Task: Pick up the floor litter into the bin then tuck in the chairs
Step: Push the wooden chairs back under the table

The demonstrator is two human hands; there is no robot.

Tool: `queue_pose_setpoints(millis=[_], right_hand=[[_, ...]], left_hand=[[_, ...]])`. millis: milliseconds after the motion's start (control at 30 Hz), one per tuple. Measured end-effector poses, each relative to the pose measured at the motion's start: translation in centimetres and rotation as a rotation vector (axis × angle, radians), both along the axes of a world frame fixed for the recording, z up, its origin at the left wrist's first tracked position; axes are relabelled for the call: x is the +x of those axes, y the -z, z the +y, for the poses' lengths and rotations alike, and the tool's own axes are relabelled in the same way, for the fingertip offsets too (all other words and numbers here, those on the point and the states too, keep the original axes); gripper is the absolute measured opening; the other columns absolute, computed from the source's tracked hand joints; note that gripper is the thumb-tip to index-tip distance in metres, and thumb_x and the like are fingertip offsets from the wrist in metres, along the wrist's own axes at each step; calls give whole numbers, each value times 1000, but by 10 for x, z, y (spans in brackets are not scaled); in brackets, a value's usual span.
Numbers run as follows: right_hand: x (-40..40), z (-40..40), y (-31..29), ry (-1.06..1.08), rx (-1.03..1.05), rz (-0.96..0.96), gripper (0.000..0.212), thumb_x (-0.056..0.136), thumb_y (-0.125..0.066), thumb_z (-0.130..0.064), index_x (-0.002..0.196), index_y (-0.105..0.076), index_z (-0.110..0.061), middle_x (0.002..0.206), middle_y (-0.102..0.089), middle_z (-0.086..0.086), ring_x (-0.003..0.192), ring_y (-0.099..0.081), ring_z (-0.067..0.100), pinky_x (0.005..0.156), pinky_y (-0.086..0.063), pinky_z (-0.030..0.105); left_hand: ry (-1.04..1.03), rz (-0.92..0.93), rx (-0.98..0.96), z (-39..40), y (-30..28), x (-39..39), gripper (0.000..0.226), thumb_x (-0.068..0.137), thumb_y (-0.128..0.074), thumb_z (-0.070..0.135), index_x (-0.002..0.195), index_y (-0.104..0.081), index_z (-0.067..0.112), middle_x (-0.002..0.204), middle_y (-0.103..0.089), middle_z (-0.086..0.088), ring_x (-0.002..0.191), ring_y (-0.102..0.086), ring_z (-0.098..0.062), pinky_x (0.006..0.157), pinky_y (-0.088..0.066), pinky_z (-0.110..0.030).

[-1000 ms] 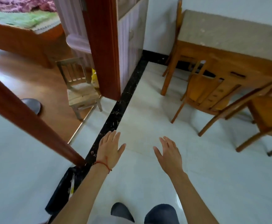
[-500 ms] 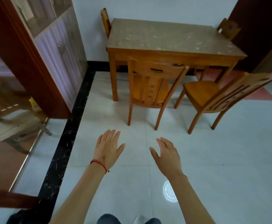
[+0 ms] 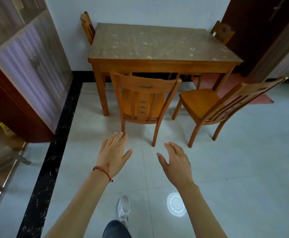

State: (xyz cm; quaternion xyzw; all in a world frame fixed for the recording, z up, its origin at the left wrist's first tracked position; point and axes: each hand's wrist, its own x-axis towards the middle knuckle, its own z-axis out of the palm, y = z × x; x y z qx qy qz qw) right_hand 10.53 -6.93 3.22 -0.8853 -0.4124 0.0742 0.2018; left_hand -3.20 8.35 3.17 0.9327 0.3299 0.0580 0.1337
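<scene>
Both hands — left hand (image 3: 113, 154), right hand (image 3: 176, 164) — empty, fingers straight, before pulled-out chair (image 3: 144, 100).

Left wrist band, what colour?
Red, a thin cord on the left wrist, clear in the head view.

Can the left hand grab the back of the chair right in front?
Probably yes, after a step closer. The left hand is open and holds nothing, and only bare floor lies before the near chair. Its top rail faces the person, uncovered.

Soft, dim daylight, a round glare spot (image 3: 176, 207) on the glossy floor (image 3: 243, 169), blurred left edge, wide-angle bending at the borders.
</scene>
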Motion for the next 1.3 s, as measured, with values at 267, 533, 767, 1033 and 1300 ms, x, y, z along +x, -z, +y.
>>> queue_pose_setpoints(millis=[267, 533, 767, 1033, 1300], right_hand=[[69, 103, -1, 43, -48, -13, 47, 94, -43, -41, 133, -42, -14, 141, -44, 5, 132, -37, 21, 107, -33, 34], [127, 174, -2, 97, -40, -3, 46, 93, -46, -38, 130, -47, -10, 137, -49, 8, 128, -42, 24, 104, -37, 38], [200, 219, 10, 88, -22, 30, 43, 91, -51, -34, 127, -49, -9, 133, -52, 11, 124, -46, 27, 100, -41, 41], [268, 270, 4, 217, 20, 323, 41, 94, -42, -42, 125, -49, -16, 122, -59, 5, 111, -53, 20, 89, -44, 34], [302, 311, 25, 456, 244, 739, 37, 90, -47, -41, 105, -65, -13, 88, -66, -1, 87, -64, 17, 73, -51, 24]], left_hand=[[25, 32, -20, 109, -1, 75, 57, 94, -36, 43, 141, -26, 12, 150, -28, -7, 140, -19, -24, 114, -15, -35], [9, 18, -69, 183, 0, 139, 57, 93, -39, 43, 140, -31, 12, 149, -32, -8, 140, -21, -25, 114, -16, -37], [-85, -34, -180, 223, 19, 203, 56, 92, -42, 41, 139, -33, 11, 148, -33, -10, 140, -22, -26, 113, -18, -38], [-412, -276, -519, 256, 26, 262, 50, 91, -51, 33, 132, -43, 7, 137, -47, -14, 128, -40, -28, 104, -31, -35], [-677, -505, -750, 291, 23, 300, 24, 92, -48, 37, 67, -50, 33, 79, -57, 4, 88, -52, -20, 75, -43, -28]])
